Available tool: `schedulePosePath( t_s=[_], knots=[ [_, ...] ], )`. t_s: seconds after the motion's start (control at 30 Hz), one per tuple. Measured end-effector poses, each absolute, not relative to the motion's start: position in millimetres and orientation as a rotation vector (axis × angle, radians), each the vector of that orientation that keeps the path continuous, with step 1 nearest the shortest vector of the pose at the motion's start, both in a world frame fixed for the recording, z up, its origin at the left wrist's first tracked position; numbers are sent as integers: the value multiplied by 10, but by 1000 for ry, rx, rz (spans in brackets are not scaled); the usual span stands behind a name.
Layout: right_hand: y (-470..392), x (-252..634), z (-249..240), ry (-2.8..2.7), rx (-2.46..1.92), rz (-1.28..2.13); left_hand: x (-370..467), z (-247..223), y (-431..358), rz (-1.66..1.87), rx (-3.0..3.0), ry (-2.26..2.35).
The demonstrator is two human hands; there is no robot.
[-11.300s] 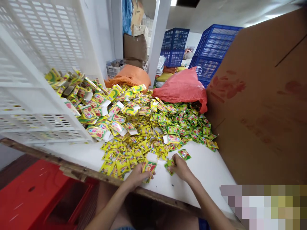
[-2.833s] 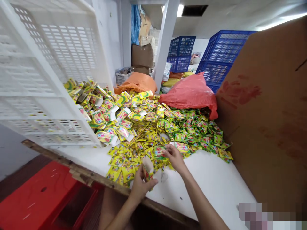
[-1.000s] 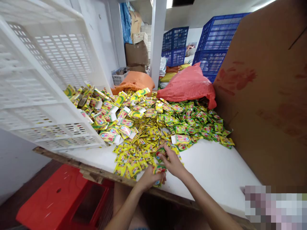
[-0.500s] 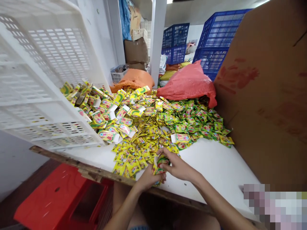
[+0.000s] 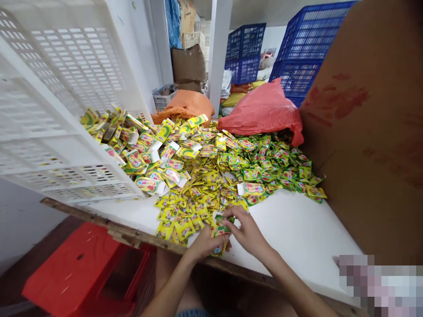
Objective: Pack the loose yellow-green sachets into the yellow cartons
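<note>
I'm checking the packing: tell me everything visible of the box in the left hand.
The box looks like printed card, yellow and green with red pictures. Tilted in the left hand near the table's edge, it has an open upper end with a pale flap. The right hand holds a green packet at that opening. The hands hide the rest.

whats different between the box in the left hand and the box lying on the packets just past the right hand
The held box points away from the person; the lying box lies crosswise, its white flap to the left.

The held box is partly covered by the left hand and right hand; the lying box has no hand on it.

Both carry yellow, green and red print.
</note>
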State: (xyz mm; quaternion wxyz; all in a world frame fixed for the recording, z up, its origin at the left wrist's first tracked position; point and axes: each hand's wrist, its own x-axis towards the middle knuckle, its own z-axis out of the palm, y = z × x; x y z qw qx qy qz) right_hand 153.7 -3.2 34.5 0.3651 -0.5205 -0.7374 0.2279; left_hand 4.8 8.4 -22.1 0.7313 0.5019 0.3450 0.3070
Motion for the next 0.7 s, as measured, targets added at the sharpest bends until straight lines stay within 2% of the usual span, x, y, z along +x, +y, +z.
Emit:
schedulePosePath(
  t_s=[0.13, 0.27, 0.47, 0.57, 0.7],
  knots=[
    [-114, 1509, 274, -1959, -1380, 514, 45, -206, 101, 721, 1216, 821],
    [-180, 1525, 154, -1924, -1418, 622, 58, -197, 123, 825, 1334, 793],
    [-258, 1548, -204, -1260, -1334, 895, 69, -191, 31, 1043, 1155, 794],
    [-312, 1532, -280, -1210, -1286, 894, 69, -234, 22, 1000, 1209, 795],
    [-350, 1604, -205, -1426, -1378, 810, 74, -280, 58, 859, 1375, 809]
  ],
)
